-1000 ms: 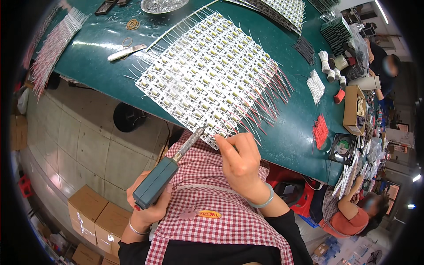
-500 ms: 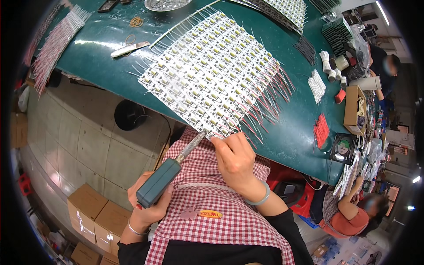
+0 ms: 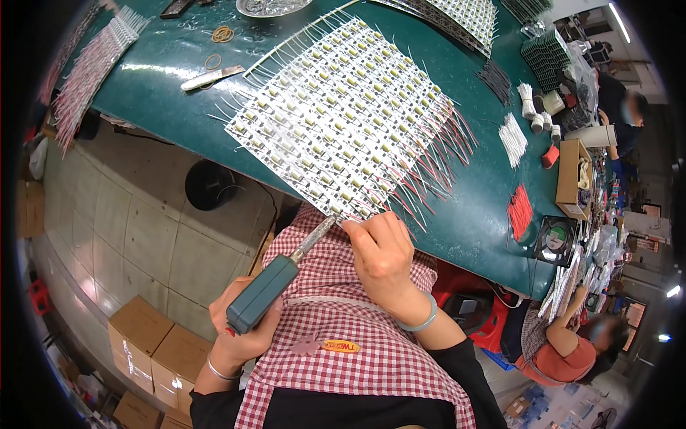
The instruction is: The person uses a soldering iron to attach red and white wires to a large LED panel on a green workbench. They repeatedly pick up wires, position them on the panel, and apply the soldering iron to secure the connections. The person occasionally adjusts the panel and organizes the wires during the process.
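My left hand is closed round the dark green handle of a soldering iron. The iron's metal tip reaches the near corner of a white circuit board panel, which lies on the green table with its corner past the front edge. Rows of small yellow-green components cover the panel. Thin red and white wires fan out from its right side, and pale wires line its left side. Right beside the iron's tip, my right hand pinches at that corner; what its fingertips hold is too small to make out.
A knife and rubber bands lie left of the panel. White wires, red wires and a small black fan are on the right. A black bin stands below the table. Two people sit farther right.
My left hand and the soldering iron have shifted slightly to the right. The iron's tip remains at the panel's near corner, and my right hand has hardly moved.
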The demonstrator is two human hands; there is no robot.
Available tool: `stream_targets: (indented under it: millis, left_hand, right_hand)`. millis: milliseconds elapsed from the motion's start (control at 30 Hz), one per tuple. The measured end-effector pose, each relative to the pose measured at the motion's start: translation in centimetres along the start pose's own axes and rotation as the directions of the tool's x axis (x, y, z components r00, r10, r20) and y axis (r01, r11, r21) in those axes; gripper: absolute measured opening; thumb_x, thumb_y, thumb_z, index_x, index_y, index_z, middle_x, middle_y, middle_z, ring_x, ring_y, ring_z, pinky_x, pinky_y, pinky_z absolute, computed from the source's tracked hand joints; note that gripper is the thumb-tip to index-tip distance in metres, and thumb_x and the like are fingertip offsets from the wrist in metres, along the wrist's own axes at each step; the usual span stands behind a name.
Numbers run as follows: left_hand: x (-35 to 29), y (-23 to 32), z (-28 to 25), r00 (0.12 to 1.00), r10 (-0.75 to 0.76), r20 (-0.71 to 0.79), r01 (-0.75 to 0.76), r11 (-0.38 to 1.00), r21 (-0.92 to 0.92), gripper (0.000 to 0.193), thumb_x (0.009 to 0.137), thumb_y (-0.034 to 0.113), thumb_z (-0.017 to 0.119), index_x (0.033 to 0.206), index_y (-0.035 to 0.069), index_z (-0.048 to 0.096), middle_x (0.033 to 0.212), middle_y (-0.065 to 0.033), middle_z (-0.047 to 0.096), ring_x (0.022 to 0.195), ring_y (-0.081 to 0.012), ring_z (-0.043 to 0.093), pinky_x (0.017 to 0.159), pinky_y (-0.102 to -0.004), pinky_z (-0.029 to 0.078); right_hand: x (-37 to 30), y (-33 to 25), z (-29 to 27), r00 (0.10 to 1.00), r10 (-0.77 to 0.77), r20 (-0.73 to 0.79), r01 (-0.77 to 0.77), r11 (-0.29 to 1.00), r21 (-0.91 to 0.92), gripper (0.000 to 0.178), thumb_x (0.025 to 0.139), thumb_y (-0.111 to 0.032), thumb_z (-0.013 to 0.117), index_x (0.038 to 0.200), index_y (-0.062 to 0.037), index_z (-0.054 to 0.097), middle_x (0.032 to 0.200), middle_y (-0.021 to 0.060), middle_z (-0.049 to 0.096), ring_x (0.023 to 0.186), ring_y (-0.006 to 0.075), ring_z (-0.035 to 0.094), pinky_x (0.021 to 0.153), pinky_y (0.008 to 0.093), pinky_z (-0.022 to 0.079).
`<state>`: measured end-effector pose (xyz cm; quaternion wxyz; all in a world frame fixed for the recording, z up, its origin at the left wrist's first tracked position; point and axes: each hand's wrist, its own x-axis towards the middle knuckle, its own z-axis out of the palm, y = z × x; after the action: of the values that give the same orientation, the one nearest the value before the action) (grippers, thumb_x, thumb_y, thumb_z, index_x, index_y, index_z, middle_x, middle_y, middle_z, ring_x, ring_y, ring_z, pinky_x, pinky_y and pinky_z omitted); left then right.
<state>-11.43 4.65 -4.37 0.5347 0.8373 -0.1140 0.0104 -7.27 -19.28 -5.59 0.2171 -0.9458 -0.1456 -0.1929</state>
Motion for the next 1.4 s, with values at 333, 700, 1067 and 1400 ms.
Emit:
stream_targets:
  millis: [333, 700, 1067, 1400]
  left_hand:
    - [-0.2, -0.1, 0.3, 0.999, -0.035, -0.025, 0.034, 0.999, -0.036, 0.018, 0.075, -0.002, 0.075, 0.091, -0.005, 0.068, 0.084, -0.0132, 0.067, 0.070, -0.0218, 0.067, 0.063, -0.0292, 0.053]
    - [-0.2, 0.1, -0.3, 0.998, -0.048, 0.039, 0.048, 0.999, 0.005, 0.022, 0.075, 0.001, 0.076, 0.096, -0.004, 0.068, 0.090, -0.0131, 0.065, 0.073, -0.0228, 0.064, 0.066, -0.0308, 0.051]
    - [-1.0, -0.8, -0.4, 0.996, -0.081, -0.031, 0.079, 0.995, -0.061, 0.020, 0.071, -0.004, 0.074, 0.091, -0.005, 0.071, 0.084, -0.0141, 0.068, 0.067, -0.0242, 0.067, 0.060, -0.0315, 0.052]
    - [-0.2, 0.2, -0.1, 0.998, -0.053, -0.021, 0.053, 0.998, -0.034, 0.018, 0.074, -0.003, 0.075, 0.091, -0.005, 0.070, 0.087, -0.0144, 0.069, 0.072, -0.0241, 0.069, 0.064, -0.0305, 0.054]
  right_hand:
    - [-0.1, 0.0, 0.3, 1.000, -0.001, -0.004, 0.001, 1.000, -0.011, 0.023, 0.071, 0.005, 0.071, 0.092, -0.0044, 0.071, 0.074, 0.0050, 0.052, 0.071, 0.0233, 0.054, 0.063, 0.0362, 0.042]
    - [0.0, 0.0, 0.2, 1.000, 0.006, 0.004, -0.006, 1.000, -0.012, 0.021, 0.073, 0.003, 0.068, 0.093, -0.0042, 0.070, 0.076, 0.0062, 0.052, 0.072, 0.0242, 0.054, 0.063, 0.0368, 0.043]
    - [0.0, -0.1, 0.1, 1.000, 0.018, 0.006, -0.018, 1.000, 0.002, 0.022, 0.073, 0.005, 0.068, 0.093, -0.0036, 0.069, 0.076, 0.0070, 0.052, 0.073, 0.0251, 0.054, 0.064, 0.0376, 0.044]
    - [0.0, 0.3, 0.4, 0.996, 0.086, 0.003, -0.086, 0.990, 0.108, 0.019, 0.075, 0.007, 0.071, 0.092, 0.0000, 0.068, 0.077, 0.0102, 0.052, 0.073, 0.0276, 0.054, 0.062, 0.0383, 0.045]
